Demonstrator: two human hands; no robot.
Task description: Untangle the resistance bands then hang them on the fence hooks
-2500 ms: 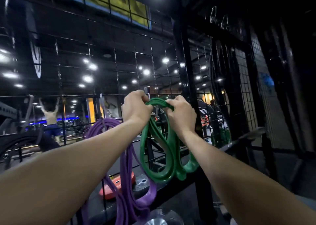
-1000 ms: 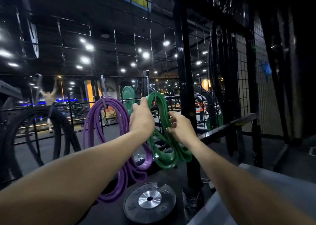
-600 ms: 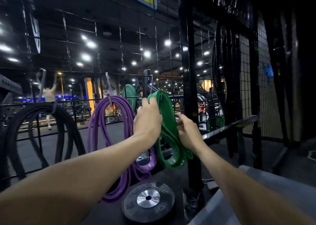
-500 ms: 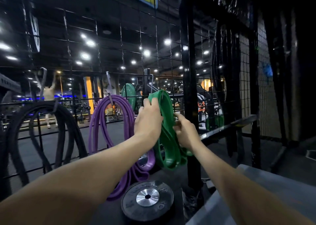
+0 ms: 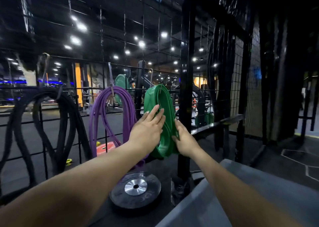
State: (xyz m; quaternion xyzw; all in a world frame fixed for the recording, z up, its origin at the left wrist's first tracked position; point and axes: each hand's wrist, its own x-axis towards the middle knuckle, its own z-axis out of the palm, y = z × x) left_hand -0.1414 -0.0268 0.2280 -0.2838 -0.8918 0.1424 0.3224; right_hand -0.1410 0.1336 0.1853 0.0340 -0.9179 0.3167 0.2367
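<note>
green band [image 5: 156, 95] hangs in several loops from a thin wire hook [image 5: 151, 74] on the fence [image 5: 103, 57], just right of the purple band [image 5: 112, 105] on its own hook. left hand [image 5: 148, 128] lies flat against the green loops, fingers straight, gripping nothing. right hand [image 5: 183, 140] cups the loops' right edge, fingers look curled round it — partly hidden, so a loose hold at best. step in hand, as i judge it: settling the hung band. do it well by smoothing the loops so they lie together, checking all strands sit over the hook, then easing both hands off slowly — no tug downward. black bands [image 5: 51, 116] hang at left; weight plate [image 5: 136, 190] lies below.
</note>
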